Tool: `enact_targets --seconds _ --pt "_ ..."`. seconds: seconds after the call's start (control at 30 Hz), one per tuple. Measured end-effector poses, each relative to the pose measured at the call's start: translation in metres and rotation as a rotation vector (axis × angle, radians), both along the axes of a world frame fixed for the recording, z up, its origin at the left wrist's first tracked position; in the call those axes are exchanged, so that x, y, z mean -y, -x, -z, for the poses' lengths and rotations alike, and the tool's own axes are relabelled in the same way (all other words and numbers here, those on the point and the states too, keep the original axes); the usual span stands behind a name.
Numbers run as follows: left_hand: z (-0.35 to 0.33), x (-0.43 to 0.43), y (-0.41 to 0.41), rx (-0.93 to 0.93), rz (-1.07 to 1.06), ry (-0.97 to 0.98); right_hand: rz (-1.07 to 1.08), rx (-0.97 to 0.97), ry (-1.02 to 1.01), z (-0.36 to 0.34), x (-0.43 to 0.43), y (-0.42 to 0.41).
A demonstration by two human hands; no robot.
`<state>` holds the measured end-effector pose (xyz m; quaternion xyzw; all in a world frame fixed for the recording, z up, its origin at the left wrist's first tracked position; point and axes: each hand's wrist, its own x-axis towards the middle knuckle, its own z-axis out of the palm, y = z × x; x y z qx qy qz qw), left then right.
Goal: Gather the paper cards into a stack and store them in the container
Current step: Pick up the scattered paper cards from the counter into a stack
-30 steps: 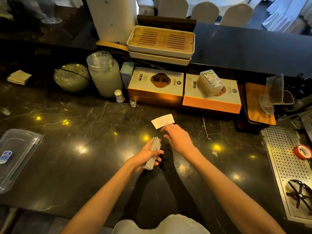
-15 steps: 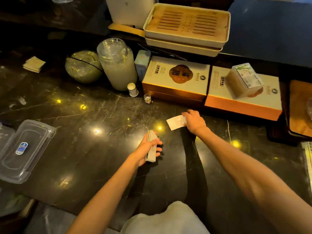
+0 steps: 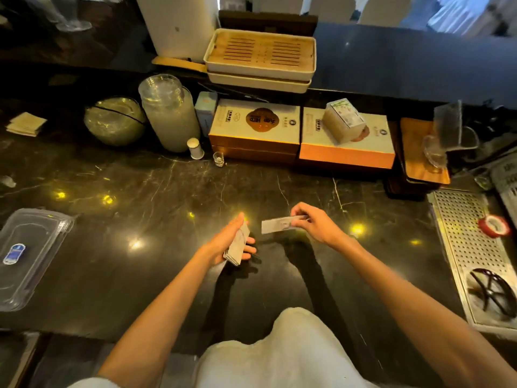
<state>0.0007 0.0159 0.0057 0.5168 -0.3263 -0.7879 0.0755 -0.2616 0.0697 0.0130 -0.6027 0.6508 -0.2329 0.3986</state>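
My left hand (image 3: 223,243) grips a stack of pale paper cards (image 3: 237,247) held on edge above the dark marble counter (image 3: 156,208). A single white card (image 3: 275,226) is pinched in my right hand (image 3: 313,224), lifted off the counter and a short gap to the right of the stack. A clear plastic container (image 3: 28,253) with a blue sticker lies at the counter's left edge, far from both hands.
Two orange-sided gift boxes (image 3: 253,130) stand behind the hands, with a small packet (image 3: 344,121) on the right one. A tall jar (image 3: 167,113), a small glass (image 3: 218,159) and a white bottle (image 3: 195,148) stand at back left. A perforated metal drain tray (image 3: 472,247) with a red tape roll (image 3: 493,226) is on the right.
My right hand picked the single card up off the counter and drew it back toward the stack. My left hand kept holding the stack.
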Motion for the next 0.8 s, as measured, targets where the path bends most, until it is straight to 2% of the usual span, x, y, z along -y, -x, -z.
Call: enact_targets --seconds 0.1,0.23,0.37,0.5,0.8 --pt "-0.020 -0.023 -0.002 -0.060 0.241 -0.009 -0.149 0.008 0.032 -0.026 -0.010 -0.025" --pt "-0.033 -0.049 -0.005 -0.126 0.343 0.013 -0.304 -0.023 -0.032 -0.041 -0.016 -0.066" --pt "-0.034 -0.064 -0.024 -0.196 0.286 0.012 -0.281 -0.115 0.043 -0.036 -0.025 -0.100" --pt "-0.035 -0.069 -0.048 -0.199 0.232 0.067 -0.180 0.077 0.063 -0.028 -0.038 -0.125" --pt "-0.032 -0.069 -0.112 -0.169 0.051 0.095 -0.186 0.158 -0.022 -0.021 -0.039 -0.197"
